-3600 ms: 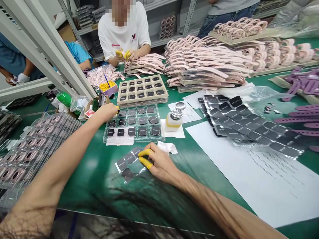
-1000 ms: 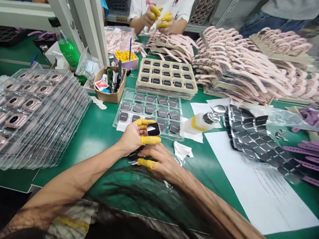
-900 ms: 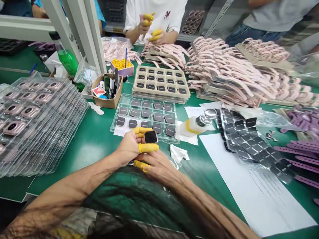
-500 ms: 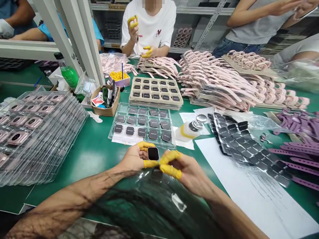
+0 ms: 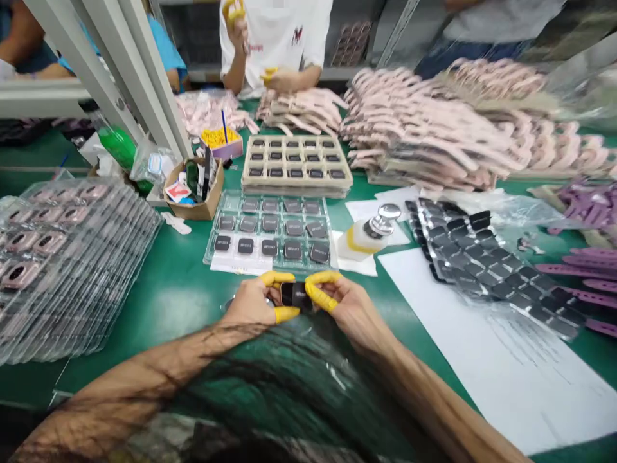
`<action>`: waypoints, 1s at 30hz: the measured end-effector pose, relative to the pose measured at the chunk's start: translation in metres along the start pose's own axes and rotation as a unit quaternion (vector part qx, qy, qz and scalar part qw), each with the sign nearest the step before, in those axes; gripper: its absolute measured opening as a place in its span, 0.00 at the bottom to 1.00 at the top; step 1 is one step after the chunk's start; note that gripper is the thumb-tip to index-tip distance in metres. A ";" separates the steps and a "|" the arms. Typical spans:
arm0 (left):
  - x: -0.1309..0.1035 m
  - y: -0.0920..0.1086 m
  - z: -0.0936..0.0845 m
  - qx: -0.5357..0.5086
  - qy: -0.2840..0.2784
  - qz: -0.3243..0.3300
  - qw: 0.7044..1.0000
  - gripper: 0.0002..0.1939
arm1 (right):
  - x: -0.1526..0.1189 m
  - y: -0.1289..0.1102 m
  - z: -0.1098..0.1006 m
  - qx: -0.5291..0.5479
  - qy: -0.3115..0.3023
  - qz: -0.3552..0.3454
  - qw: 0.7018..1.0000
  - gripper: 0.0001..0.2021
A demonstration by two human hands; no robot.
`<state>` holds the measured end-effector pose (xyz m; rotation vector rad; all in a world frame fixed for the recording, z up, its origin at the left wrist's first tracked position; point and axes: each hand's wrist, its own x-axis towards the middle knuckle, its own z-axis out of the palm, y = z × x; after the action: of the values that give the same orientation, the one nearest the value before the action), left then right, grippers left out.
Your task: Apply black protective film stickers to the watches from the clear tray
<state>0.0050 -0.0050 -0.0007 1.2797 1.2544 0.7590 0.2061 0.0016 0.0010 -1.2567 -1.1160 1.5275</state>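
My left hand (image 5: 255, 301), with yellow finger cots on thumb and finger, pinches a small smartwatch body (image 5: 286, 294) by its edges. In my right hand (image 5: 337, 296), also with yellow finger cots, is a black square film with pale lettering (image 5: 299, 294). The film lies against the watch's face and overlaps its right part; whether it sticks there I cannot tell. Just beyond my hands, a clear plastic tray (image 5: 208, 251) holds several similar black lettered squares. Behind it stands a beige tray (image 5: 247, 168) of dark-faced watch bodies.
Clear trays of pink watch cases (image 5: 96, 270) are stacked at left. A pump bottle (image 5: 361, 241) stands right of the clear tray. Black film sheets (image 5: 482, 257) and white paper (image 5: 463, 334) lie at right. Pink straps (image 5: 414, 122) are heaped behind; a co-worker (image 5: 274, 45) sits opposite.
The black lettered film in my right hand has come up to the watch and now covers part of its screen. The camera view has tilted down slightly.
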 end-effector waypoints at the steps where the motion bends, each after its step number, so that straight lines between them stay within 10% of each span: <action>1: -0.001 0.001 -0.001 0.015 -0.001 0.007 1.000 0.31 | -0.001 0.001 0.000 -0.005 0.008 0.005 1.000 0.21; 30: -0.001 0.005 -0.006 0.108 -0.046 0.026 0.993 0.30 | -0.001 0.012 0.009 -0.002 0.023 0.056 0.998 0.26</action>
<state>0.0004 -0.0033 0.0056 1.5102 1.2573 0.6046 0.1964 -0.0038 -0.0093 -1.3705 -1.0352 1.5707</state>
